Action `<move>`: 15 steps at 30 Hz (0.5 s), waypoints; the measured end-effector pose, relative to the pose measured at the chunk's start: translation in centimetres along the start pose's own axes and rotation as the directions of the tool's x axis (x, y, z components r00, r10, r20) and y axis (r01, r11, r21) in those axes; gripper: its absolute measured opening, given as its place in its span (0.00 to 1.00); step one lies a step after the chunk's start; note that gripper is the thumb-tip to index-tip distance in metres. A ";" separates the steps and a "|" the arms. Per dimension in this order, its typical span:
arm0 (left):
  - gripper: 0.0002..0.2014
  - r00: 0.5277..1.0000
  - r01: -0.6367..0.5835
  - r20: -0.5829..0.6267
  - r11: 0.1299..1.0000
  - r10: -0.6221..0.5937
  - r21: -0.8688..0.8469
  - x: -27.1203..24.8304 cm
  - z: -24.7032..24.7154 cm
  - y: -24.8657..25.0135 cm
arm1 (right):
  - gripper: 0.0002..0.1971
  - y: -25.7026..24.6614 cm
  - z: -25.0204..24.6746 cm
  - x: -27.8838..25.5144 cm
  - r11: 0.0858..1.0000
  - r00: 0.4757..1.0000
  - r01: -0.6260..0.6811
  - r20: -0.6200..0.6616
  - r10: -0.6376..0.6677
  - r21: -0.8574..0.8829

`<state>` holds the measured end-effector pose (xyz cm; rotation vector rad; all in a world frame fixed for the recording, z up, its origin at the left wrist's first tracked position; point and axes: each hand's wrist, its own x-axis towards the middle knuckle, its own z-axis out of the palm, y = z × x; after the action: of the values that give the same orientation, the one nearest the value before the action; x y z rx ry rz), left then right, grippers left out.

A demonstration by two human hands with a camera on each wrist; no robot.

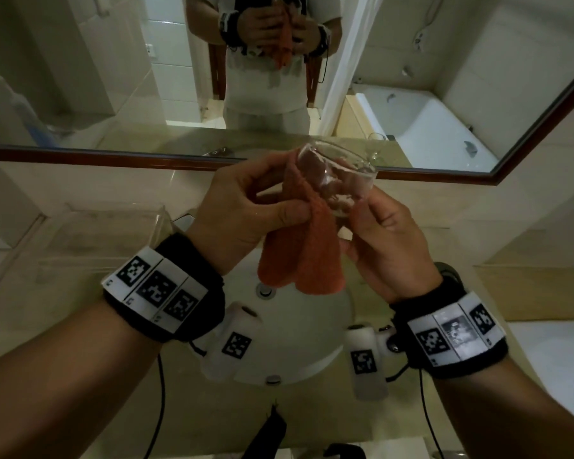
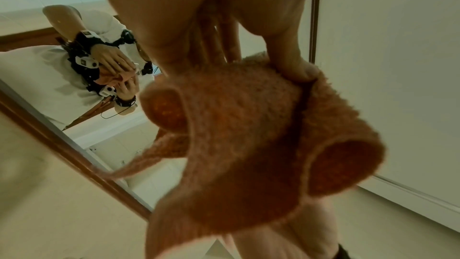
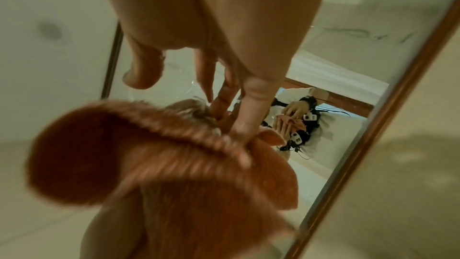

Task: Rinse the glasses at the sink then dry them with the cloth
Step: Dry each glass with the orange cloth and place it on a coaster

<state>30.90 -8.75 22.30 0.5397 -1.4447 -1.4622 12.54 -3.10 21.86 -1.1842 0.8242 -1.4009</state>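
A clear glass is held tilted above the white sink, its mouth toward the mirror. My right hand grips the glass near its base. An orange cloth is stuffed into the glass and hangs down below it. My left hand pinches the cloth between thumb and fingers beside the glass. In the left wrist view the orange cloth fills the middle, with my left fingers pinching its top. In the right wrist view the cloth hangs under my right fingers.
A wood-framed mirror runs behind the sink and reflects a bathtub and a second glass. A clear plastic tray sits on the counter at the left. The sink drain lies below the cloth.
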 end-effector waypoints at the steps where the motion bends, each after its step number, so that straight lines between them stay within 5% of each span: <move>1: 0.29 1.000 0.007 0.007 1.000 -0.007 0.000 0.0 0.0 0.0 | 0.31 -0.1 -0.1 0.0 0.999 1.000 -0.013 0.002 0.013 0.031; 8: 0.28 0.994 -0.066 -0.089 0.996 0.071 0.055 0.5 0.4 -0.7 | 0.23 0.2 0.9 0.2 0.992 0.974 0.089 -0.202 -0.105 -0.085; 15: 0.27 0.993 -0.067 -0.095 0.994 0.075 0.087 1.1 0.4 -0.9 | 0.22 -0.1 1.2 0.7 0.985 0.988 0.090 -0.115 -0.107 -0.144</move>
<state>29.77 -9.64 21.86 0.5969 -1.4378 -1.3064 13.70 -3.60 22.43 -1.2688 0.9734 -1.5295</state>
